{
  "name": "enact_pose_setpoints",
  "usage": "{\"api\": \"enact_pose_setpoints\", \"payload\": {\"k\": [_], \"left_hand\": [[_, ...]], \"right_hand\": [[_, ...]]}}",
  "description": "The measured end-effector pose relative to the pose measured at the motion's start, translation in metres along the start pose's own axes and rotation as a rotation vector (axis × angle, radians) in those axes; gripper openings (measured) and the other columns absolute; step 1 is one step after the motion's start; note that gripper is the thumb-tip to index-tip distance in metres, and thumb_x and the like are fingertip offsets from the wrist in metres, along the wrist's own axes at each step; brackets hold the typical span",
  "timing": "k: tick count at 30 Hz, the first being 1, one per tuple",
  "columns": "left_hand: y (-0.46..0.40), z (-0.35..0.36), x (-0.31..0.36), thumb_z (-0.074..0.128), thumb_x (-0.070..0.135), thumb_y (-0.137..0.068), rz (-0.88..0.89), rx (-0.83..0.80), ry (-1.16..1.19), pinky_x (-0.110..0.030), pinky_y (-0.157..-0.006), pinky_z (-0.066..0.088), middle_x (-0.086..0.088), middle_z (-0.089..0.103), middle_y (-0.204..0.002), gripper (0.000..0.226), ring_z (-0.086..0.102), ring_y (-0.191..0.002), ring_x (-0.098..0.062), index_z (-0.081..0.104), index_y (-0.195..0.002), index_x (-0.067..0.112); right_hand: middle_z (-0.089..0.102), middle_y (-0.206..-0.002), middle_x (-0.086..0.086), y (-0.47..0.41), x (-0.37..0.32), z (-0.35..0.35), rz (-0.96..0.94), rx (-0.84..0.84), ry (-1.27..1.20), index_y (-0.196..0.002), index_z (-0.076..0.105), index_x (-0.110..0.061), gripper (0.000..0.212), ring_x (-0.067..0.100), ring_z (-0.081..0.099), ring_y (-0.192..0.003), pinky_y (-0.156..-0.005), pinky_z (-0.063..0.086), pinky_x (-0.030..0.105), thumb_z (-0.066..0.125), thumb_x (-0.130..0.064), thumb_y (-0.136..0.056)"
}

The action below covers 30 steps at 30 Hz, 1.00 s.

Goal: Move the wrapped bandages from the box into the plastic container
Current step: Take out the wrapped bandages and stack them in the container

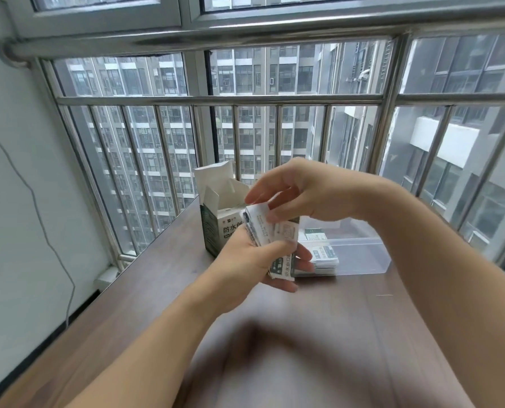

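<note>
- A person's left hand [247, 260] grips a fanned stack of wrapped bandages [270, 237] above a wooden table [145, 284] set against a barred window [245, 128] overlooking apartment blocks.
- The right hand [298, 192] reaches over the stack, its fingertips [272, 216] closing on the top edge of the uppermost packets, apparently to peel some off.
- The open box [216, 219], flaps up, stands just behind the left hand; whether any bandages remain inside cannot be told from this angle.
- The clear plastic container [360, 251] sits just to the right of the box and behind the hands, with a pile of packets [323, 257] already lying at its near-left corner.
- The step in hand looks like carrying this batch across to the container. It would go best with the stack squared up before it moves, since the packets are splayed and slippery and a loose one could slide onto the table.
- Lowering them flat onto the existing pile, rather than dropping them from above, should keep the packets stacked neatly.
</note>
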<state>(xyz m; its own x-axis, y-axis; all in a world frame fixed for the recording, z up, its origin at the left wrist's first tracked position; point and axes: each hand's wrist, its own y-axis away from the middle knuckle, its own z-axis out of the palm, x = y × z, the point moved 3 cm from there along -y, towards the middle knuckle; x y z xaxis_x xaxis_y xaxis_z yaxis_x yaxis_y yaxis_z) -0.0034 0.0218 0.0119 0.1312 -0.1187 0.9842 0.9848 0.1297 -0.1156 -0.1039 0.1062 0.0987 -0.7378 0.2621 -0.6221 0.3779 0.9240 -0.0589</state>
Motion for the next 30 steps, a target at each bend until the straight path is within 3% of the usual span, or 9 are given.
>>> {"api": "enact_pose_setpoints", "payload": {"k": [4, 8, 11, 14, 18, 22, 24, 27, 30], "left_hand": [[-0.001, 0.0, 0.0, 0.059, -0.002, -0.094, -0.038, -0.011, 0.019, -0.026, -0.039, 0.05, -0.007, 0.059, -0.075, 0.014, 0.067, -0.063, -0.019, 0.058, -0.105, 0.007], [-0.003, -0.005, 0.0, 0.068, -0.004, -0.087, -0.033, -0.019, 0.01, -0.022, -0.037, 0.043, -0.002, 0.058, -0.075, 0.021, 0.057, -0.057, -0.014, 0.061, -0.1, 0.011], [-0.002, -0.007, 0.001, 0.074, -0.004, -0.076, -0.044, -0.068, 0.006, -0.021, -0.042, 0.045, -0.003, 0.061, -0.077, 0.029, 0.06, -0.06, -0.014, 0.063, -0.1, 0.009], [-0.004, -0.01, -0.001, 0.069, -0.006, -0.086, -0.057, -0.009, 0.003, -0.022, -0.043, 0.045, -0.003, 0.062, -0.074, 0.019, 0.06, -0.06, -0.014, 0.063, -0.1, 0.006], [-0.008, -0.012, -0.001, 0.061, -0.003, -0.092, -0.033, 0.091, -0.031, -0.022, -0.037, 0.036, -0.007, 0.057, -0.068, 0.012, 0.054, -0.053, -0.015, 0.063, -0.092, 0.008], [-0.009, -0.013, -0.003, 0.059, -0.008, -0.087, -0.03, 0.147, -0.087, -0.019, -0.036, 0.028, -0.007, 0.051, -0.057, 0.016, 0.046, -0.044, -0.017, 0.055, -0.086, 0.008], [-0.01, -0.013, -0.006, 0.063, -0.008, -0.085, -0.015, 0.136, -0.162, -0.02, -0.036, 0.029, -0.007, 0.05, -0.052, 0.017, 0.046, -0.041, -0.017, 0.054, -0.084, 0.007], [-0.009, -0.011, -0.006, 0.073, -0.004, -0.082, 0.028, 0.13, -0.249, -0.022, -0.036, 0.034, -0.006, 0.054, -0.052, 0.018, 0.051, -0.042, -0.017, 0.058, -0.086, 0.004], [-0.01, -0.013, -0.004, 0.076, -0.004, -0.081, 0.064, 0.18, -0.227, -0.022, -0.037, 0.036, -0.003, 0.058, -0.054, 0.024, 0.052, -0.044, -0.017, 0.059, -0.096, 0.006]], "right_hand": [[0.073, -0.116, -0.003, 0.004, 0.002, -0.006, 0.009, 0.012, -0.112, -0.122, 0.069, -0.018, 0.032, 0.014, 0.073, -0.099, -0.085, 0.062, 0.038, 0.071, -0.013, -0.091], [0.063, -0.13, -0.014, 0.01, -0.005, 0.002, -0.001, -0.159, -0.084, -0.136, 0.059, -0.027, 0.044, -0.004, 0.069, -0.086, -0.078, 0.056, 0.027, 0.069, -0.02, -0.094], [0.067, -0.105, -0.027, 0.008, -0.007, 0.003, -0.017, -0.136, 0.001, -0.136, 0.062, -0.025, 0.043, -0.005, 0.067, -0.077, -0.077, 0.054, 0.027, 0.062, -0.005, -0.098], [0.072, -0.106, -0.015, 0.003, -0.004, -0.002, -0.036, -0.023, 0.034, -0.124, 0.07, -0.022, 0.041, 0.008, 0.073, -0.089, -0.085, 0.06, 0.034, 0.06, 0.005, -0.096], [0.076, -0.1, -0.004, 0.001, -0.002, -0.005, -0.065, 0.04, 0.042, -0.118, 0.073, -0.016, 0.033, 0.014, 0.073, -0.084, -0.074, 0.06, 0.029, 0.066, 0.003, -0.092], [0.076, -0.101, 0.007, 0.0, 0.002, 0.004, -0.041, -0.024, -0.136, -0.11, 0.072, -0.004, 0.018, 0.025, 0.075, -0.09, -0.082, 0.06, 0.031, 0.068, -0.002, -0.092], [0.071, -0.11, 0.008, 0.0, 0.001, 0.008, -0.035, -0.063, -0.142, -0.116, 0.069, -0.009, 0.023, 0.028, 0.075, -0.092, -0.083, 0.061, 0.036, 0.068, -0.007, -0.094], [0.068, -0.114, -0.002, -0.001, -0.006, 0.011, -0.056, -0.088, -0.061, -0.12, 0.069, -0.024, 0.027, 0.014, 0.075, -0.089, -0.078, 0.062, 0.034, 0.067, -0.012, -0.096], [0.071, -0.091, -0.017, -0.002, -0.009, 0.011, -0.064, -0.011, 0.115, -0.106, 0.076, -0.022, 0.014, 0.001, 0.07, -0.074, -0.075, 0.062, 0.031, 0.069, -0.017, -0.095]]}}
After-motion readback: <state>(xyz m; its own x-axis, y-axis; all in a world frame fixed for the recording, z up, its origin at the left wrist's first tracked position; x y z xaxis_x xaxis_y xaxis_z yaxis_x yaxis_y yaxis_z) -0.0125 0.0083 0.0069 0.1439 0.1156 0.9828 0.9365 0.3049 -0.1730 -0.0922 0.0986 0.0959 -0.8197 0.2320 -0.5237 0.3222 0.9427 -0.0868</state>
